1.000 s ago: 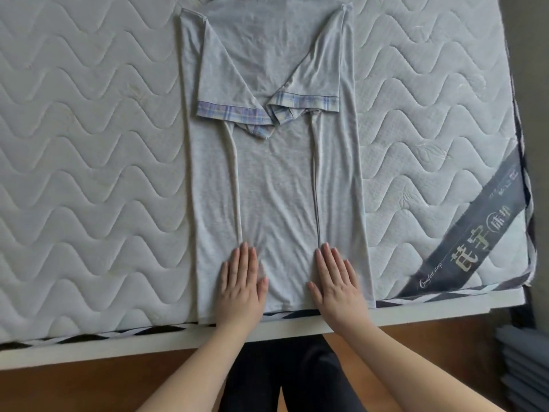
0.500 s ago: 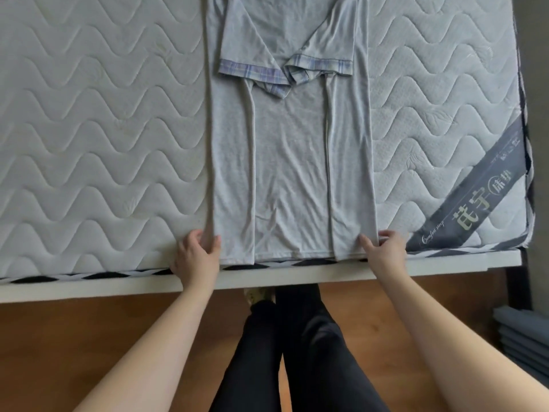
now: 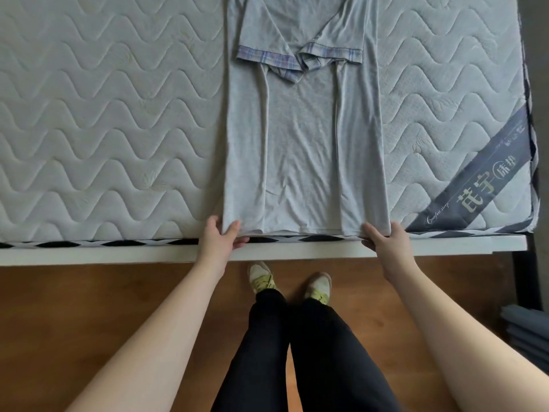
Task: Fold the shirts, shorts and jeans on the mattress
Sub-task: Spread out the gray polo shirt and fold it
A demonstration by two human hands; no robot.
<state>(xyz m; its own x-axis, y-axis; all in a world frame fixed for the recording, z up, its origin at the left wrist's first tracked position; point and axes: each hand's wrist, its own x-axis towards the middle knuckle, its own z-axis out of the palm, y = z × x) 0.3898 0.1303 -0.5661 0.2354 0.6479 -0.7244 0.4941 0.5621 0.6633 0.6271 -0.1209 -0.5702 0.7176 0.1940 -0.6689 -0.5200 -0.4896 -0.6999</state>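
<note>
Shirt (image 3: pixel 303 138) hem corners are pinched by both hands at the near edge of the mattress (image 3: pixel 104 114): the left hand (image 3: pixel 221 240) grips the left corner, thumb on top of the cloth, and the right hand (image 3: pixel 386 242) grips the right corner the same way. The grey shirt lies flat, its 2 sides folded inward and its 2 plaid-trimmed sleeves (image 3: pixel 297 59) crossed over the chest. A dark label band (image 3: pixel 475 179) crosses the mattress's right corner. Below, 2 shoes (image 3: pixel 261 276) stand on the wooden floor (image 3: pixel 89 307).
</note>
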